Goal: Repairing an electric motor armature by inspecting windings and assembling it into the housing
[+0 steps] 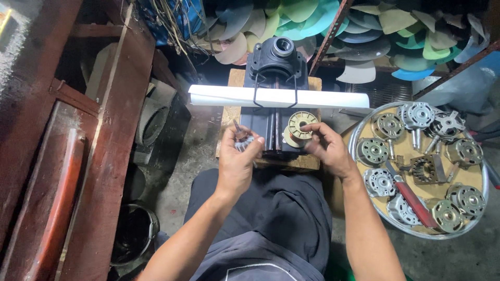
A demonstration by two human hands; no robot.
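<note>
Over the near edge of the small wooden block (307, 162) that carries the black machine (274, 99): both hands at work, seated person, dark trousers. Left hand (237, 158) clenched around a small metal part (242, 139), copper-toned with pale ends showing above the fist; thin spindle pokes up and left from the fingers. Its long axis runs roughly upright, tilted away from the body. Right hand (327, 145) pinches a round tan bobbin (299, 128) by its rim, thumb and fingertips closed on it, disc face turned toward the camera. Bobbin sits just right of the machine's front, touching or nearly touching it; cannot tell which. The two held pieces are near each other, metal part to the left of the bobbin, machine body between them.

White tube lamp (278, 97) lies crosswise on the machine. Right of the person, a round tray (359, 127) with small motor housings and a red-handled tool (411, 200). Stacked fan blades (323, 21) behind.
</note>
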